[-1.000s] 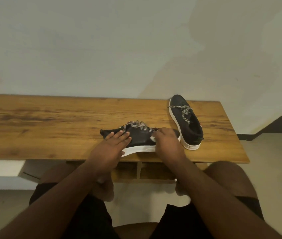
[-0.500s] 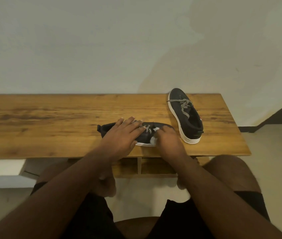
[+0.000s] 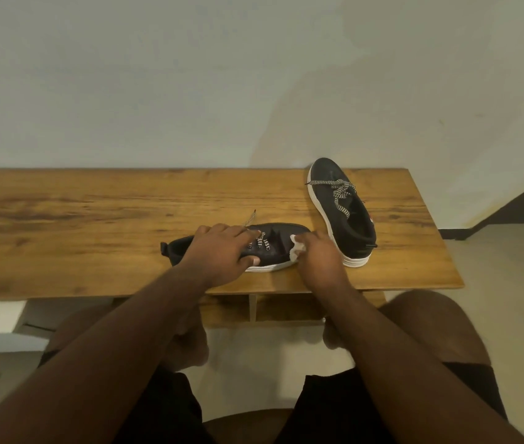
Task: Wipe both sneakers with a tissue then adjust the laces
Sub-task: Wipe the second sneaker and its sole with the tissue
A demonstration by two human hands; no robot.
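Head view: a wooden table (image 3: pixel 94 219) is set against a pale wall (image 3: pixel 190 75). One black sneaker (image 3: pixel 278 246) with a white sole is laid near the table's near edge, toe to the right and heel to the left, with black-and-white laces (image 3: pixel 262 243) across its top and one lace end trailing toward the far side. The left hand (image 3: pixel 222 253) is placed over the sneaker's middle, fingers curved over the upper and thumb against the near side, gripping it. The right hand (image 3: pixel 320 256) is held at the toe, fingers curled around a white tissue (image 3: pixel 296 251) pressed to the toe. A second black sneaker (image 3: pixel 342 213) is stood upright just to the right, toe pointing far, laces loose. Bare knees and black shorts (image 3: pixel 164 411) are seen below the table edge.
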